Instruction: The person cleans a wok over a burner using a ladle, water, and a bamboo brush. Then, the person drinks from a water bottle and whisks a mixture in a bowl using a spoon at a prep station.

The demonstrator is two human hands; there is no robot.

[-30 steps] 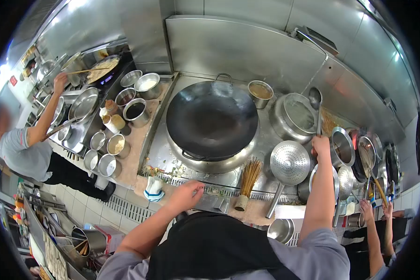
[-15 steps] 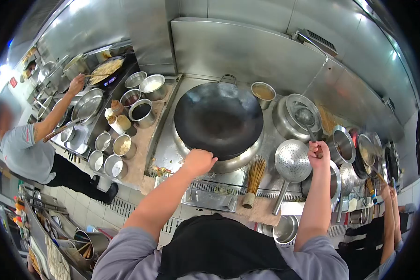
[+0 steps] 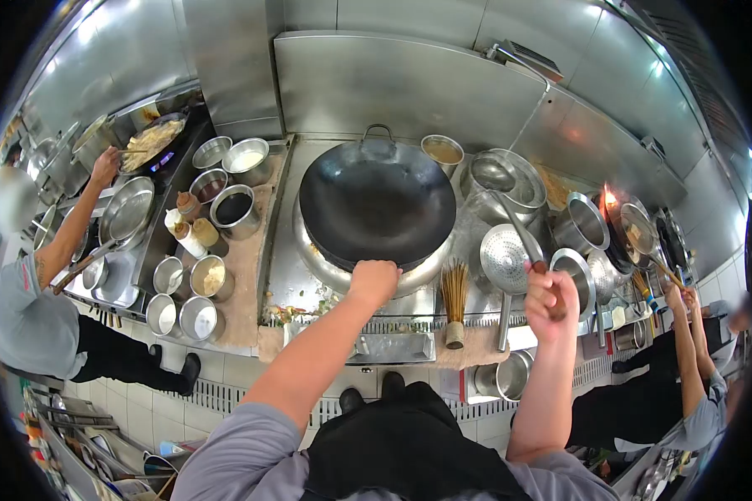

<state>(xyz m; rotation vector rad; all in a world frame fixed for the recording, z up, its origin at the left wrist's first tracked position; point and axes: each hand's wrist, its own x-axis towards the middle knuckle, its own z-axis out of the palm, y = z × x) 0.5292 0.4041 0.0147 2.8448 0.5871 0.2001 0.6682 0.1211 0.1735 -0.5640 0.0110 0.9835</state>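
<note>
My left hand [image 3: 375, 282] is closed on the near rim of a big dark wok [image 3: 376, 204], which sits on its burner ring and has a loop handle at the far side. My right hand [image 3: 551, 299] is wrapped around the wooden grip of a ladle [image 3: 494, 174]. The ladle's bowl is above a steel pot [image 3: 530, 190], partly covering it. Below the ladle handle lies a perforated skimmer [image 3: 505, 260], and a bamboo brush [image 3: 454, 296] stands between my hands at the counter's front.
Metal tubs, including one of dark sauce [image 3: 235, 210], and squeeze bottles [image 3: 190, 239] stand left. A tub of brownish liquid [image 3: 442, 152] is behind the wok. A co-worker [image 3: 33, 309] cooks at left; another's hands [image 3: 681, 294] hold a handle at right, near a flame [image 3: 610, 197].
My right hand has come nearer, and the ladle's bowl has swung up and left over the pot. My left hand stays on the wok's rim. A flame now shows at the right-hand stove.
</note>
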